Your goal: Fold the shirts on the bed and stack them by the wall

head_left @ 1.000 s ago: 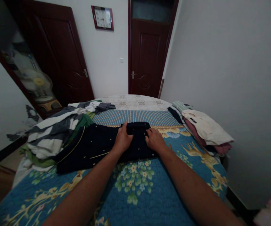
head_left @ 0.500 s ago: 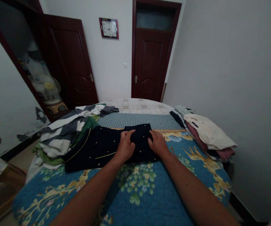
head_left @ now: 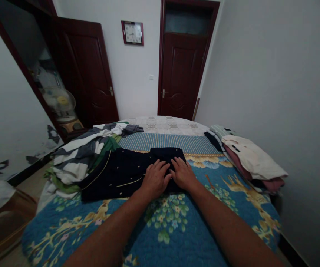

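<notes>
head view: left hand [head_left: 156, 178] open, palm down, fingers a bit spread, flat on the right part of the dark navy garment [head_left: 129, 167]. right hand [head_left: 182, 174] same: open, palm down on the garment near its right end, gripping nothing. hands side by side, thumbs close together; can't tell if the thumbs touch. garment lies across the middle of the blue floral quilt [head_left: 198, 241], folded at the right end, yellow-piped edge at the left, small light dots all over.

left of it: loose heap of striped and green clothes [head_left: 76, 152], up against the garment's left end. right side: stack of folded clothes [head_left: 254, 157], cream one on top, dusty pink under it, well apart from the garment. striped band [head_left: 168, 142] and pale patterned cover [head_left: 162, 124] beyond the garment. hands and forearms hide part of the garment and quilt. nothing stands between the hands and the garment.
</notes>
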`<state>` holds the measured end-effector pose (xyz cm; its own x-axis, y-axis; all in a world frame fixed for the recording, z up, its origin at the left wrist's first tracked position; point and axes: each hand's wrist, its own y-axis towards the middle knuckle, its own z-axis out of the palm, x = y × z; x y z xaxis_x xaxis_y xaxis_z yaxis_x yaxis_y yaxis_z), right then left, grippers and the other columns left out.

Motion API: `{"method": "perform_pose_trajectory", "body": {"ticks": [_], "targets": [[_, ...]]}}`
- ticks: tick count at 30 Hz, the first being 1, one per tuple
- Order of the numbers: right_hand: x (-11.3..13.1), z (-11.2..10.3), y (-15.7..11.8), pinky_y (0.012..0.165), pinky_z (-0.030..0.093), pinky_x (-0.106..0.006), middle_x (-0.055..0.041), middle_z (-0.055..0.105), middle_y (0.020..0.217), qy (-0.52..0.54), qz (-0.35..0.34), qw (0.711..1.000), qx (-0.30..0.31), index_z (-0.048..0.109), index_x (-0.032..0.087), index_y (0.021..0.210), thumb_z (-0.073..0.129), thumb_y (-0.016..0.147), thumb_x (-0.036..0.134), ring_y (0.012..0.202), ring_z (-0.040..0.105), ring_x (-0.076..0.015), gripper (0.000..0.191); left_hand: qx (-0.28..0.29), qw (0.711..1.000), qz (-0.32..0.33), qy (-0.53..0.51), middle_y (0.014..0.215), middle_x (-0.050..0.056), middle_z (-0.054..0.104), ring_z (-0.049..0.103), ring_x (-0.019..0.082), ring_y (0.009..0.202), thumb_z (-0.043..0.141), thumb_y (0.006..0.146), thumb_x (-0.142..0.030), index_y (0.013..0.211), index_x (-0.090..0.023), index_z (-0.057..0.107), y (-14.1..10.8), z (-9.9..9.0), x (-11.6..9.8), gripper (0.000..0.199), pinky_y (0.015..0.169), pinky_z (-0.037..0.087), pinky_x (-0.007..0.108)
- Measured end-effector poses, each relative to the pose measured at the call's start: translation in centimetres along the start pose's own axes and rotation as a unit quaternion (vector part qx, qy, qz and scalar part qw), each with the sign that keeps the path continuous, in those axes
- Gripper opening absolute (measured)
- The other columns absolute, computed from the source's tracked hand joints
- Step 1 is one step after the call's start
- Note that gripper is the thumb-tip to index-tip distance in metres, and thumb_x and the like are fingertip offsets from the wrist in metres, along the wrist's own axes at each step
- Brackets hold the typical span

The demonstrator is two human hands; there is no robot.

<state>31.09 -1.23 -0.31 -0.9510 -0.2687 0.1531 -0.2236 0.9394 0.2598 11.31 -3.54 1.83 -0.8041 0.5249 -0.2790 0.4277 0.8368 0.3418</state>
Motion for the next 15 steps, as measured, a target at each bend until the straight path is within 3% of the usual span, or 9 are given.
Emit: {"method": "perform_pose_trajectory", "body": {"ticks": [4,9,15], "targets": [[-0.3,0.5,0.6,0.133,0.022,-0.063,-0.0158,0.033,0.179,0.008,0.068,0.997,0.039,0.043,0.017,0.169,0.041,0.113,0.051,0.166,0.029,-0.0340,0.066,0.078,0.995,-0.009,0.064,0.176,0.010,0.044,0.026,0.040,0.168,0.052,0.107,-0.057,0.164,-0.030,0.054,-0.8,1.0,0.7,0.063,0.132,0.021,0.072],[-0.8,0.5,1.5,0.134,0.015,-0.063,-0.0157,0.029,0.180,0.016,0.109,0.992,0.054,0.041,0.015,0.170,0.038,0.113,0.056,0.168,0.023,-0.0332,0.071,0.088,0.991,-0.036,0.092,0.180,0.018,0.031,0.023,0.040,0.169,0.042,0.109,-0.061,0.170,-0.020,0.045,-1.3,1.5,1.3,0.074,0.134,0.020,0.068],[-1.4,0.7,2.1,0.134,0.015,-0.061,-0.0136,0.026,0.182,0.014,0.139,0.988,0.066,0.038,0.017,0.172,0.037,0.112,0.059,0.169,0.020,-0.0326,0.074,0.087,0.991,-0.045,0.096,0.180,0.018,0.033,0.024,0.041,0.168,0.039,0.109,-0.061,0.170,-0.018,0.045,-1.6,1.8,0.8,0.074,0.133,0.024,0.065]]}}
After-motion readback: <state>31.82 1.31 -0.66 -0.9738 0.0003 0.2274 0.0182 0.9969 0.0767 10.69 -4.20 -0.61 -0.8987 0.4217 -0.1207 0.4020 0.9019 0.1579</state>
